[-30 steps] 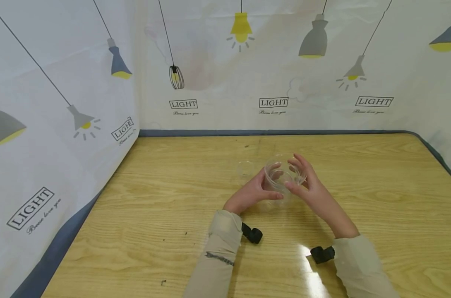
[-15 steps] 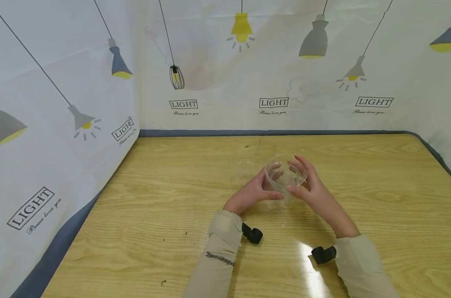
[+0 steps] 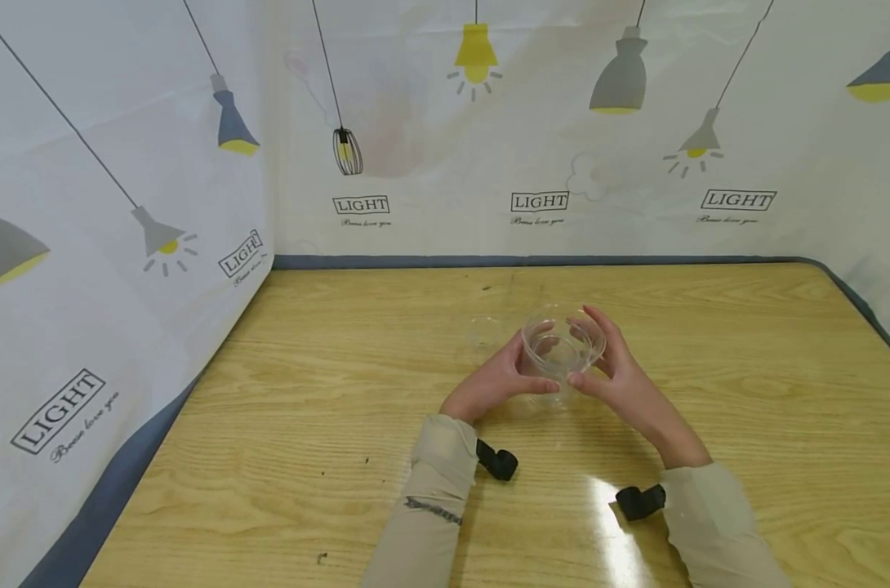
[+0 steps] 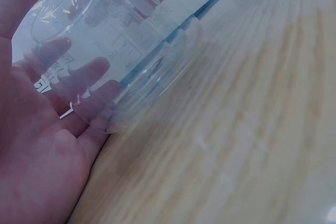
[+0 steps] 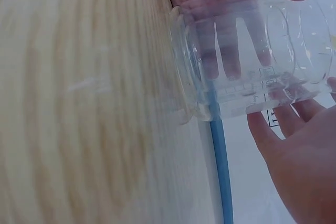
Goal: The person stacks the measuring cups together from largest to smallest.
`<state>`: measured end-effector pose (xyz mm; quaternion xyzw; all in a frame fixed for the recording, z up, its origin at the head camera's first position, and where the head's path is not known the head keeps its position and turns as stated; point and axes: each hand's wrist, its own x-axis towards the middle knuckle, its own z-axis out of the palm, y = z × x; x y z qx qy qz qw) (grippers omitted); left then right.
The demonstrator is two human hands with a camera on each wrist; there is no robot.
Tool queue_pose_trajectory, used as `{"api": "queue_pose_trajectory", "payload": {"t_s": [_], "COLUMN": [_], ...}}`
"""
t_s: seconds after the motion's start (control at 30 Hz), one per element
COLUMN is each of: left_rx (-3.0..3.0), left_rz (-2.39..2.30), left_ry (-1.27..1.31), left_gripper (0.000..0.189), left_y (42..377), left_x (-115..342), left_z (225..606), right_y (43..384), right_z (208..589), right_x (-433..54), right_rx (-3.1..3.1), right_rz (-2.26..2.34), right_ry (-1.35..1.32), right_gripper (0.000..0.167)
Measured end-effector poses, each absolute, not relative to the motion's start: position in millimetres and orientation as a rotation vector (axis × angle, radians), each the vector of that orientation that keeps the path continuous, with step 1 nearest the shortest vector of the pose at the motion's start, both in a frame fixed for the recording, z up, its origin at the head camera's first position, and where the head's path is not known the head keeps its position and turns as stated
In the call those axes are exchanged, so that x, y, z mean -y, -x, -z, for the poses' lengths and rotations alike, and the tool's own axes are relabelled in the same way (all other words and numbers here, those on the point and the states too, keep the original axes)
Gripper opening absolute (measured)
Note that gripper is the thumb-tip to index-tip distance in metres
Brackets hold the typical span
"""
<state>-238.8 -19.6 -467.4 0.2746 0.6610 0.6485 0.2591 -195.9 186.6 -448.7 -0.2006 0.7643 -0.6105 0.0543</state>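
Observation:
A clear graduated beaker point(image 3: 561, 353), its wide rim upward, stands on the table between both hands. Faint measuring marks show on its wall in the left wrist view. My left hand point(image 3: 501, 377) grips its left side, with the fingers behind and the thumb across the front. Through the clear wall point(image 4: 113, 38), several of its fingers show. On the other side my right hand point(image 3: 621, 380) holds the beaker, thumb at the front and fingers round the far right. The beaker's base point(image 5: 191, 69) meets or nearly meets the tabletop; I cannot tell which.
Just left of the beaker on the wooden table point(image 3: 327, 392) is a faint clear round thing point(image 3: 484, 333), its kind unclear. A white curtain point(image 3: 430, 155) printed with lamps closes off the back and sides. Black wrist cameras point(image 3: 498, 461) stick out from both sleeves.
The right thumb has slid a little down and toward the front of the beaker, and the right fingers have shifted slightly. The left hand and the beaker stay in place.

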Motion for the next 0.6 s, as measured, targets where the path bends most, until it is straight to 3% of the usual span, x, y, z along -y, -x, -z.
{"api": "queue_pose_trajectory", "payload": {"t_s": [0.6], "left_rx": [-1.796], "left_rz": [-1.754], "left_ry": [-0.737], "left_gripper": [0.080], "left_y": [236.9], "left_x": [20.3], "left_z": [464.9], "right_y": [197.7], "right_z": [453.5], "right_x": [-188.8], "right_rx": [-2.305], "right_rz": [1.840], "right_ry": [0.560], "right_gripper": [0.093]}}
